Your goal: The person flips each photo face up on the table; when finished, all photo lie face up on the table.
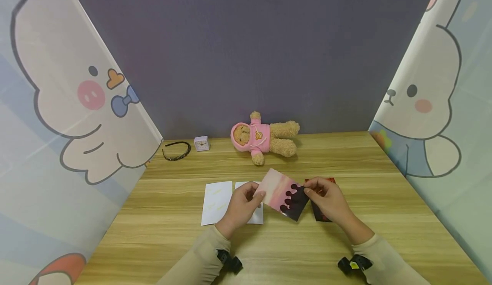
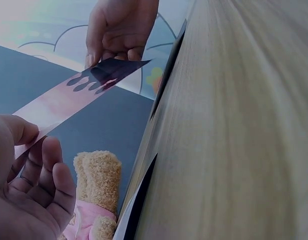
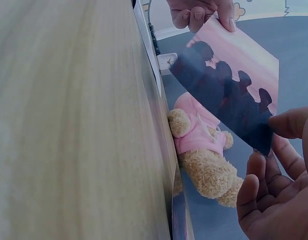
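Head view. Background: grey wall (image 1: 246,54), upper centre; cartoon panels (image 1: 57,105), left and right edges. Surface: wooden table (image 1: 292,255), lower half. Photo (image 1: 282,195), pink sky with dark shapes: lower centre, between both hands. Left hand (image 1: 241,206): pinching its left edge. Right hand (image 1: 330,199): pinching its right corner. White sheets (image 1: 217,204), two: lower centre-left, one partly covered. Dark red card (image 1: 323,215): lower right of centre, partly covered. Bear (image 1: 265,137), lying: centre. Clock (image 1: 201,144), headband (image 1: 178,158): left of centre.

Left wrist view. Photo: upper left, slanting, clear of the table; left thumb on its near end.

Right wrist view. Photo: upper right; right thumb on a corner.

Step, as judged: two-handed handling of the photo. Next move, as judged: calls for even, light pinches, lest it crease.
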Demonstrator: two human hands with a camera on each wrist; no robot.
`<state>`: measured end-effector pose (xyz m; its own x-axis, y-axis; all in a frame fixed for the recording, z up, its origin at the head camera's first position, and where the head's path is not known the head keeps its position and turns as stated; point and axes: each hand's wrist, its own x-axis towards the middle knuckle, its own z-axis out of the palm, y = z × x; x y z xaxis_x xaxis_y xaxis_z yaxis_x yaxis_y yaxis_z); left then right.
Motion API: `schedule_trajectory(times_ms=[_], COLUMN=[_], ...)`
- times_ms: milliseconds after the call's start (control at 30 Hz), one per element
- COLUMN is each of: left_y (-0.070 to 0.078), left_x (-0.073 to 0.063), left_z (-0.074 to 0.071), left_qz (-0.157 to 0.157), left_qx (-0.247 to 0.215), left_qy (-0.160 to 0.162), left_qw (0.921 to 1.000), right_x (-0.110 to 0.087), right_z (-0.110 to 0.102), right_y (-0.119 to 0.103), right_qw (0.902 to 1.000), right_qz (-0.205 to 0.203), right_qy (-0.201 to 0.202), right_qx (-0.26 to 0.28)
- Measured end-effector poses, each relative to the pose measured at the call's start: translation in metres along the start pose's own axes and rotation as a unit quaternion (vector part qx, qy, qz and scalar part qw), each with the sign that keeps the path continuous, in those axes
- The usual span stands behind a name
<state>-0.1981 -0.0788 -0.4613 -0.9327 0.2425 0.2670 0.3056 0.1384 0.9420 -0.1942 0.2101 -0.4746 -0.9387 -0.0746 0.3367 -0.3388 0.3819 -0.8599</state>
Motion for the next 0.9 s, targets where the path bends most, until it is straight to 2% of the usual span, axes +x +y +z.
schedule_trajectory(times_ms=[167,533,767,900], left_y=[-0.016,-0.021,0.010,0.012], left_x=[0.004,0.004,-0.002,-0.003], left_z=[0.000,-0.004,-0.002,-0.003], left_qz=[-0.003,0.008,0.001,-0.001], left_qx=[0.002,-0.016,-0.009,-0.008], left_qy=[-0.004,-0.030,-0.020,-0.020], left_qw=[1.0000,0.9994,0.9998,0.9998], right_x=[0.000,0.000,-0.001,-0.001], right_z=[0.001,0.002,0.001,0.001], right_y=[0.002,0.003,0.001,0.001], right_qw=[0.9998,0.9992,0.9990,0.9988], right_qz=[-0.003,-0.009,-0.010,-0.012], right_qy=[-0.012,-0.036,-0.044,-0.047], right_qx=[-0.015,-0.014,-0.005,0.003])
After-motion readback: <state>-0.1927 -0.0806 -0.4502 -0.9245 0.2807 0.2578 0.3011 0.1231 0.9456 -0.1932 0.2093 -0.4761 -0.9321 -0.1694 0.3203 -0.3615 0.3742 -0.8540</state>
